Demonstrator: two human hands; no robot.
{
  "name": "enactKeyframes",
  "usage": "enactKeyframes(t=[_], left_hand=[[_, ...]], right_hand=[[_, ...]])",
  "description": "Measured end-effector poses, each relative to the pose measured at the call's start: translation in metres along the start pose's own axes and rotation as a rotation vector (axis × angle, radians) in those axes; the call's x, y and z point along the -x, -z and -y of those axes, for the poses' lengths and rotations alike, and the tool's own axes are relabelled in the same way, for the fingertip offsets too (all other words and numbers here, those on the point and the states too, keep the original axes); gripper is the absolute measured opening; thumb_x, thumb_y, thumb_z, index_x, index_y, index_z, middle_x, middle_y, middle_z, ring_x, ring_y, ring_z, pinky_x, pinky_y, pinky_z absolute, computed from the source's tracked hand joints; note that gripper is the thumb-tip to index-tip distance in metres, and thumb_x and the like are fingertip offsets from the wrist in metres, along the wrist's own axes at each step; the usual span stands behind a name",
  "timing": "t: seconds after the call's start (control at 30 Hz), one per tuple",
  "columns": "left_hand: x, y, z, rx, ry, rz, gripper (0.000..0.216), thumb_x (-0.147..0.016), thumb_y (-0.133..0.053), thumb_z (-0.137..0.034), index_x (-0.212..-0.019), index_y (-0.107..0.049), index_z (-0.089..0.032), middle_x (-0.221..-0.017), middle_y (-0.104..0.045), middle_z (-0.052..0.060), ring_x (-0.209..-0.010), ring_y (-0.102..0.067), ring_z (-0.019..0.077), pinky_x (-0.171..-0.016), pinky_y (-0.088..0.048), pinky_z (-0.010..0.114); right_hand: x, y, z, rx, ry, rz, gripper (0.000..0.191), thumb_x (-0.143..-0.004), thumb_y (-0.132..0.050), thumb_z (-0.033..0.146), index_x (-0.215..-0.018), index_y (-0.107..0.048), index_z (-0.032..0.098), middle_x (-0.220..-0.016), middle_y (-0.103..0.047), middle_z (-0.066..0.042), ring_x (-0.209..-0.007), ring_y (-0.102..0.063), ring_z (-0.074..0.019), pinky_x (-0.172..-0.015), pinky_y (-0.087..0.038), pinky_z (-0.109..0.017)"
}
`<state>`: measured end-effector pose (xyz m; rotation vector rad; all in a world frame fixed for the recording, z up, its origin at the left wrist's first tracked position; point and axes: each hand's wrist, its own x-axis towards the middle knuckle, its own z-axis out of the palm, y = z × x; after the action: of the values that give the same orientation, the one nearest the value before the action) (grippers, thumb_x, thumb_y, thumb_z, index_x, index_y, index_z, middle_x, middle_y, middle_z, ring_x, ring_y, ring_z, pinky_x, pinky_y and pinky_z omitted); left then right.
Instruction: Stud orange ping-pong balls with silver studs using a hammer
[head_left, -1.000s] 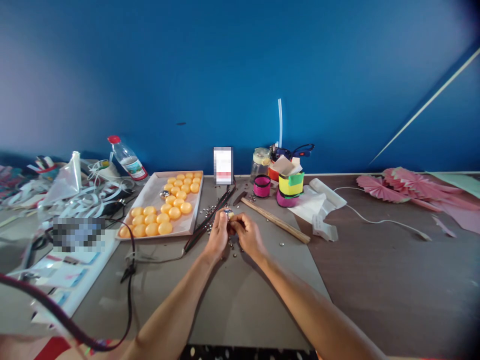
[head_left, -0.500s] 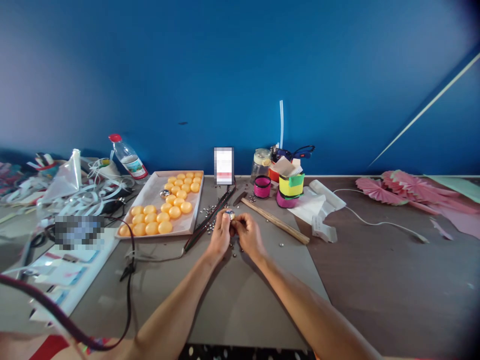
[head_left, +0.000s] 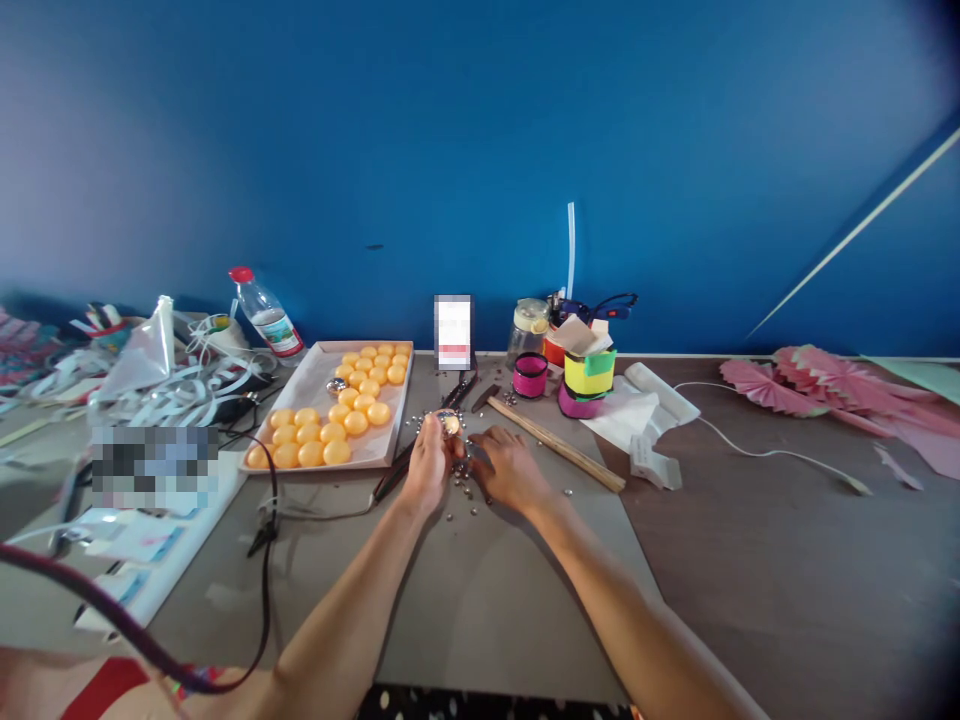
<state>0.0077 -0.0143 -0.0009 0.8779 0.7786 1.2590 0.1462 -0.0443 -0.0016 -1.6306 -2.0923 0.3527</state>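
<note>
Many glossy orange balls (head_left: 309,434) lie in a shallow white tray (head_left: 309,378); the left hand (head_left: 427,465) grips a round orange-and-silver piece (head_left: 451,424); whether the right hand (head_left: 508,467) holds anything is indiscernible.

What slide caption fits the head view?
Left hand holds a round piece, right hand near scattered shiny bits; orange balls in a tray.

A small orange ball (head_left: 451,425) with some shiny silver on it is in the left hand (head_left: 426,468). Tiny silver bits (head_left: 463,490) lie loose, spread out near the ball
</note>
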Motion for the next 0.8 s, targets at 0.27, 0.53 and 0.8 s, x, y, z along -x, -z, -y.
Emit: enactKeyframes(t=[0.27,0.53,0.8], left_hand=[[0.000,-0.001,0.001,-0.068,-0.008,-0.018,0.050,-0.079,-0.049,-0.067,-0.084,-0.055,-0.017,-0.063,-0.053,0.000,-0.051,-0.045,0.0103,-0.051,-0.035,0.024],[-0.002,0.000,0.002,-0.109,-0.030,-0.032,0.051,-0.079,-0.048,-0.067,-0.086,-0.053,-0.017,-0.072,-0.054,0.001,-0.053,-0.046,0.0097,-0.052,-0.037,0.024],[0.000,-0.001,0.001,-0.098,-0.026,-0.030,0.049,-0.080,-0.049,-0.066,-0.083,-0.054,-0.017,-0.070,-0.055,0.000,-0.052,-0.047,0.0093,-0.050,-0.036,0.024]], right_hand=[[-0.002,-0.001,0.012,0.169,0.027,0.162,0.021,-0.090,-0.049,0.027,-0.102,-0.065,0.021,-0.103,-0.062,-0.009,-0.102,-0.053,-0.0213,-0.084,-0.035,-0.031],[-0.003,-0.003,0.007,0.161,-0.017,0.133,0.024,-0.088,-0.043,0.012,-0.091,-0.066,0.017,-0.095,-0.067,-0.011,-0.089,-0.061,-0.0199,-0.079,-0.036,-0.030],[-0.001,-0.004,0.000,-0.038,-0.030,-0.044,0.018,-0.079,-0.045,0.008,-0.078,-0.061,0.017,-0.089,-0.065,-0.009,-0.082,-0.060,-0.0180,-0.076,-0.040,-0.029]])
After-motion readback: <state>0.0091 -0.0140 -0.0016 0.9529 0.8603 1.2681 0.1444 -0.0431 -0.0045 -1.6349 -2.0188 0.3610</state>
